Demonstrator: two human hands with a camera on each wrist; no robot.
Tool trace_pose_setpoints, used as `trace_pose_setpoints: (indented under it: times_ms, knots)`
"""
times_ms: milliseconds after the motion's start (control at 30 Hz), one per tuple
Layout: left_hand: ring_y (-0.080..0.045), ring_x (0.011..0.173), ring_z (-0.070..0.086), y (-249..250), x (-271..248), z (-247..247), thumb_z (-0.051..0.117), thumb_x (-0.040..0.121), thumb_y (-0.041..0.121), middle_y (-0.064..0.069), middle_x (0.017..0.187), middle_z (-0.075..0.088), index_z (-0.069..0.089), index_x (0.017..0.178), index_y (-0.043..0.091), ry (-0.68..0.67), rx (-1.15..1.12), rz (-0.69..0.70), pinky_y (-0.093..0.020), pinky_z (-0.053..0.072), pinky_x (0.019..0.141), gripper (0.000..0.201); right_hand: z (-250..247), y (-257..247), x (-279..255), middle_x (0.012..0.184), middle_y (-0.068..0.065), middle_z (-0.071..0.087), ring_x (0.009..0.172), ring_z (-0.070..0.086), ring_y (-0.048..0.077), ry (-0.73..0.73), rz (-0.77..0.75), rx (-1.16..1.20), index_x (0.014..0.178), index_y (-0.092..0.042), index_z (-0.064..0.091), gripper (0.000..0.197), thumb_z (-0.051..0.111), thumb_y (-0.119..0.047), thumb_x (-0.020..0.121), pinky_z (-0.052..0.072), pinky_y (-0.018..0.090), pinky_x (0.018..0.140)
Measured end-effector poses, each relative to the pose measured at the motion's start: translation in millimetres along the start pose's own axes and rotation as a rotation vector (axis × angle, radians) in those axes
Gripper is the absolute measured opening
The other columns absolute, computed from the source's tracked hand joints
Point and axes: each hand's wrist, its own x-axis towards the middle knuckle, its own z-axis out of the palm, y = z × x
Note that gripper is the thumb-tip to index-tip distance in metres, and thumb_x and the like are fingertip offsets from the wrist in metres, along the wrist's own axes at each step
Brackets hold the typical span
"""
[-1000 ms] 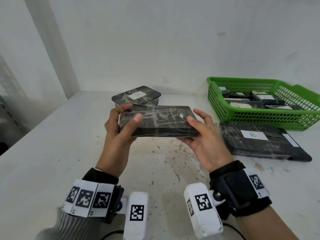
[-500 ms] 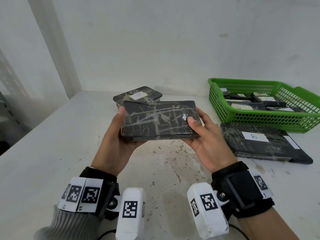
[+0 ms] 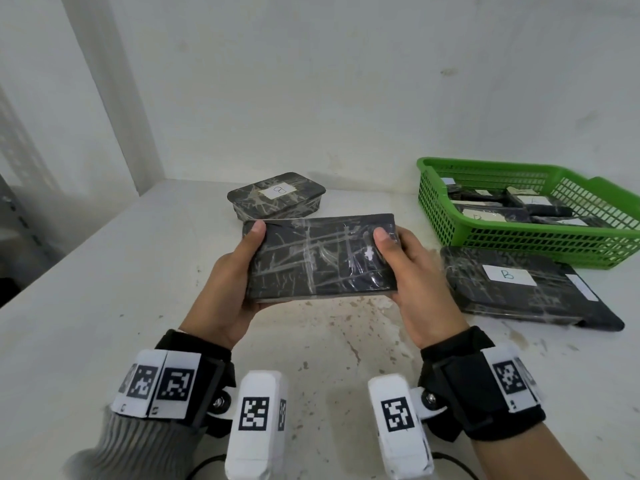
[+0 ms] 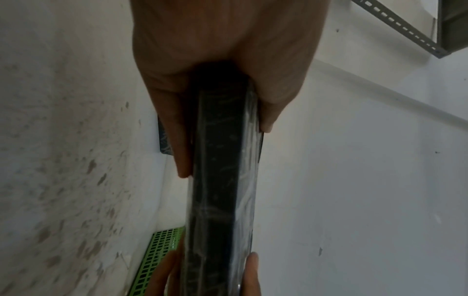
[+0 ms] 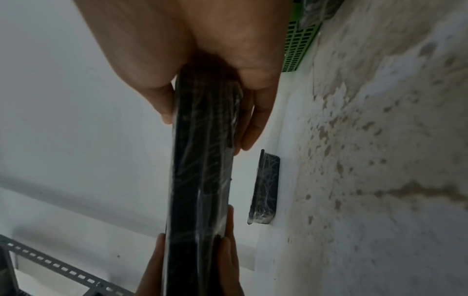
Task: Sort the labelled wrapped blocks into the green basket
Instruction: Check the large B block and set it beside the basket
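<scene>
We see a white counter (image 3: 104, 306), stained brown along the middle of its near part, running back to a white wall

Green basket (image 3: 540, 244) sits at the counter's back right, close to the wall, with several labelled wrapped blocks (image 3: 491, 214) lying flat inside, white labels up

Just in front of the basket, at the right edge, lies a large flat wrapped block (image 3: 519, 289), its label reading B; it looks stacked on another dark slab whose corner pokes out at the near right, can't tell if that's a separate piece

Held block (image 3: 320, 258) is up off the counter over its middle, roughly level, long axis left-right, broad face towards us and no label on that face; the far face is hidden

Left hand (image 3: 228, 289) grips its left end, thumb on the top face, fingers curled underneath; the left wrist view shows thumb and fingers clamping the block's thin edge

Right hand (image 3: 412, 275) grips the right end the same way, thumb on top, fingers under, confirmed in the right wrist view

Behind the held block, at the counter's back middle near the wall, a smaller rounded wrapped block (image 3: 277, 199) lies flat, label up; we can't read the letter for sure

Both wrists carry black straps with white marker tags
</scene>
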Motion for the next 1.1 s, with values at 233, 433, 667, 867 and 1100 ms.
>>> trace_pose_setpoints:
  times_ms: [233, 433, 667, 867, 1100]
  knots:
    - [-0.014, 0.083, 0.074, 0.4, -3.2, 2.4, 0.053, 0.086, 0.050, -0.001, 0.094, 0.077, 0.073, 0.096, 0.023, -0.025, 0.015, -0.010, -0.038, 0.054, 0.081, 0.034, -2.7, -4.4, 0.4, 0.113, -0.001, 0.073, 0.112, 0.066, 0.015, -0.020, 0.088, -0.091, 0.115, -0.015, 0.069, 0.064, 0.043, -0.068, 0.089, 0.043, 0.043, 0.108]
    - [-0.017, 0.092, 0.073, -2.0, -2.2, 4.0, 0.053, 0.090, 0.046, -0.004, 0.102, 0.076, 0.070, 0.109, 0.016, -0.010, 0.091, -0.024, -0.028, 0.059, 0.069, 0.039, 1.1, -4.9, -1.8, 0.111, -0.001, 0.074, 0.109, 0.066, 0.013, 0.025, 0.124, -0.130, 0.114, -0.015, 0.068, 0.062, 0.042, -0.066, 0.092, 0.045, 0.043, 0.105]
    - [-0.016, 0.088, 0.074, -2.1, -4.3, 5.1, 0.058, 0.078, 0.049, -0.001, 0.097, 0.077, 0.077, 0.093, 0.022, -0.045, 0.068, -0.026, -0.029, 0.060, 0.070, 0.036, 6.2, -2.9, -6.5, 0.112, 0.004, 0.070, 0.107, 0.065, 0.013, 0.084, 0.076, -0.170, 0.110, -0.014, 0.065, 0.077, 0.058, -0.079, 0.070, 0.045, 0.040, 0.104]
    - [-0.017, 0.079, 0.074, -8.0, -1.0, 3.9, 0.070, 0.069, 0.028, -0.007, 0.093, 0.077, 0.069, 0.109, 0.006, -0.020, 0.073, -0.024, -0.025, 0.058, 0.062, 0.045, 3.0, 1.7, -4.1, 0.111, 0.017, 0.067, 0.105, 0.063, 0.028, 0.135, 0.065, -0.142, 0.107, 0.000, 0.062, 0.068, 0.059, -0.063, 0.082, 0.048, 0.031, 0.090]
    - [-0.017, 0.081, 0.074, -8.8, 1.6, -0.6, 0.080, 0.069, 0.028, -0.009, 0.097, 0.076, 0.070, 0.106, 0.008, -0.038, 0.046, -0.060, -0.027, 0.059, 0.063, 0.043, 7.2, 1.4, -6.4, 0.093, 0.000, 0.075, 0.091, 0.071, 0.010, 0.078, 0.068, -0.120, 0.098, -0.013, 0.067, 0.057, 0.079, -0.055, 0.061, 0.056, 0.035, 0.091]
